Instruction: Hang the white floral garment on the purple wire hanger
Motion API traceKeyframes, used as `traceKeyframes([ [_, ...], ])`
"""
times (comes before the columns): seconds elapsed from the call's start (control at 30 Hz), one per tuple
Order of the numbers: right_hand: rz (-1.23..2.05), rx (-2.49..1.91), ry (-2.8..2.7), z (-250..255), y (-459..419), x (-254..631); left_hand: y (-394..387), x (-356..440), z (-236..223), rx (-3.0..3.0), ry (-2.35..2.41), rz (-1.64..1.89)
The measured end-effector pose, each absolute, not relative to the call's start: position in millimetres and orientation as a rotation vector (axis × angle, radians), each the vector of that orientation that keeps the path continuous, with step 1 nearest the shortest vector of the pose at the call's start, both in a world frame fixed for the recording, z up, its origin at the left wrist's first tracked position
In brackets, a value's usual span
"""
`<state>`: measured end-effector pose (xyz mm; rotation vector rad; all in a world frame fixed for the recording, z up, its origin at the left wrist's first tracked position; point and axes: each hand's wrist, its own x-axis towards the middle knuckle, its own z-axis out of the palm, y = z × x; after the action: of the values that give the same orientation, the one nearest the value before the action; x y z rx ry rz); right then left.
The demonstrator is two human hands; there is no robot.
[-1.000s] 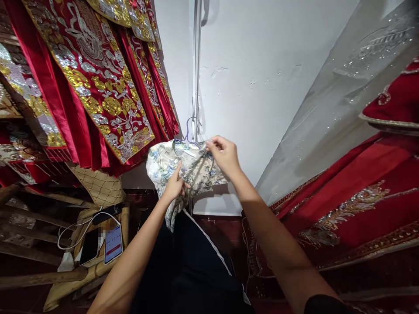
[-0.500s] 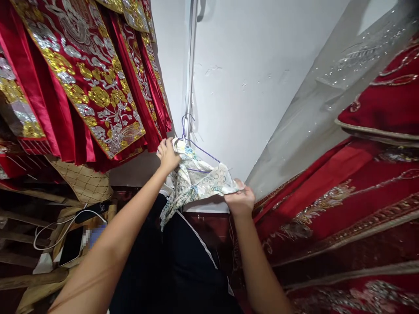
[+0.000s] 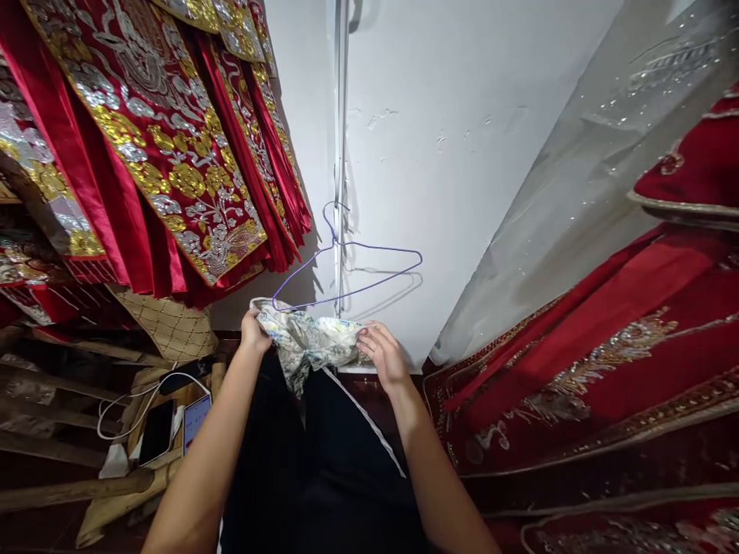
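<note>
Floral garment (image 3: 323, 338) spans left-right below purple hanger (image 3: 363, 288) (hook up), both hands' fingers (image 3: 369, 338) clamped on cloth.

Floral garment (image 3: 332, 342) lowered, more bunched; purple hanger (image 3: 381, 248) now almost fully exposed.

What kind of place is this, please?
Probably a costume shop or dressing room: embroidered red garments hang at left, more beaded red cloth at right, and a purple hanger on the wall.
</note>
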<state>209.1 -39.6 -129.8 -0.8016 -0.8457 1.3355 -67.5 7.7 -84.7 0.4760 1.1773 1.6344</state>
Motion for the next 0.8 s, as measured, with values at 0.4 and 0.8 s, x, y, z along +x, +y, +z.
traceKeyframes([
  [0.4,1.673,-0.901,-0.973,-106,-73,157,-126,45,-80,1.204,1.052,1.412],
  [0.8,1.979,-0.703,-1.542,-12,-81,191,-89,6,-44,1.788,1.026,0.904],
])
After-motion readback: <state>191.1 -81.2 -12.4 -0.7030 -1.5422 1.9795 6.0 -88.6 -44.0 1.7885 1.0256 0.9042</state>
